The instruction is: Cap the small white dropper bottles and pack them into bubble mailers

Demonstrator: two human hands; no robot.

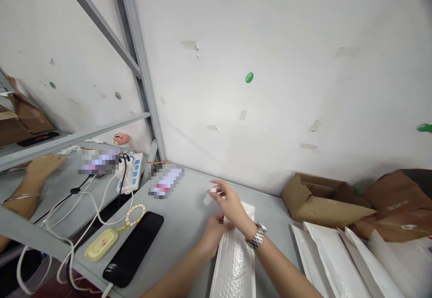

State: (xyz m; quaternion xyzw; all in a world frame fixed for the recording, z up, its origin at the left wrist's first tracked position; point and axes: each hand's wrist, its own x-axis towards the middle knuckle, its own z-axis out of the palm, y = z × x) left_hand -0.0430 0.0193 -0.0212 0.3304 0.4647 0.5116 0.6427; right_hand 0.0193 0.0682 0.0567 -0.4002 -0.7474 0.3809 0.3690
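A white padded bubble mailer point(236, 262) lies lengthwise on the grey table in front of me. My left hand point(213, 234) is closed at its left edge near the top, thumb and fingertips pinching the mailer. My right hand point(228, 202), with a silver watch point(258, 236) on the wrist, reaches across the mailer's top end. Between its thumb and forefinger is a small whitish strip point(208, 197), blurred and hanging to the left. The right hand partly covers the mailer's top end.
More bubble mailers point(337, 257) lie at right, before an open cardboard box point(327, 199). At left are a black phone point(134, 248), a yellow case point(101, 244), cables and a power strip point(135, 172). Another person's hand point(45, 165) rests beyond the metal frame point(141, 64).
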